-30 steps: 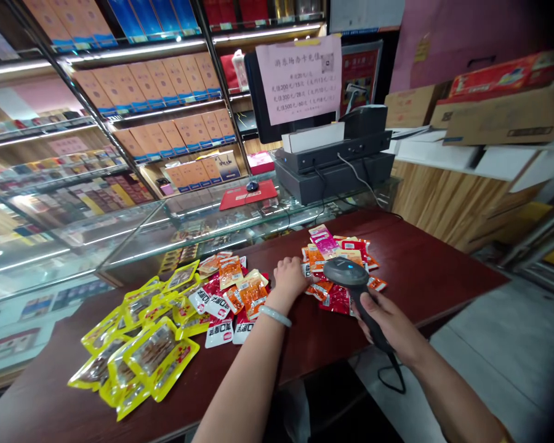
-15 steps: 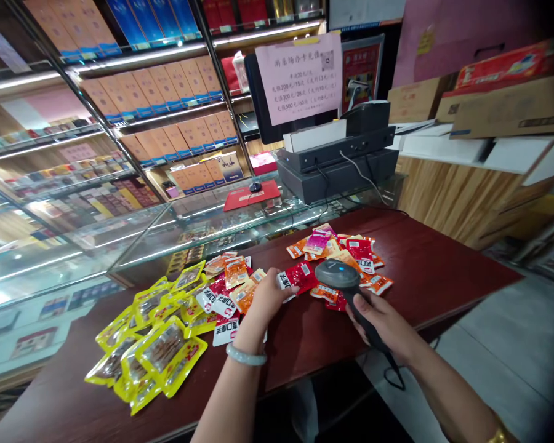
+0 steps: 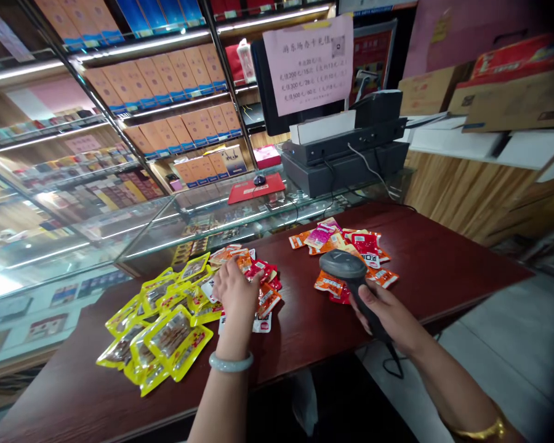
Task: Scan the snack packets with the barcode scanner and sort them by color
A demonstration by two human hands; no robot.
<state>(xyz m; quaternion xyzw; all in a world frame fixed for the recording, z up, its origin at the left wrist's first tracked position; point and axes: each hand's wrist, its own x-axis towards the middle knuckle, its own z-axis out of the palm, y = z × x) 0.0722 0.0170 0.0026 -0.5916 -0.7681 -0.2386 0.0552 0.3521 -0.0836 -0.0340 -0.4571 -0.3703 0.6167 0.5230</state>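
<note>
My right hand point(image 3: 388, 311) is wrapped round the handle of a dark barcode scanner point(image 3: 344, 266), its head above the right-hand pile of snack packets. Over the middle pile is my left hand point(image 3: 236, 288), thumb and fingers apart, with nothing visible in its grip. Red packets point(image 3: 270, 274) and an orange packet point(image 3: 268, 299) lie beside its thumb; the hand hides part of this pile. To the left, larger yellow snack packets point(image 3: 170, 335) are heaped together. Orange, red and pink packets point(image 3: 322, 236) make up the right-hand pile.
The packets rest on a dark red table point(image 3: 300, 344). Behind it are a glass counter point(image 3: 203, 224), a red mouse pad point(image 3: 253, 189), and a monitor with a pink paper sign point(image 3: 309, 67) above a black cash drawer point(image 3: 346, 169). Cardboard boxes point(image 3: 512, 101) stand at right.
My left hand has moved left from beside the scanner to the middle pile and let go of a red snack packet. My right hand still holds the scanner. The view has shifted slightly.
</note>
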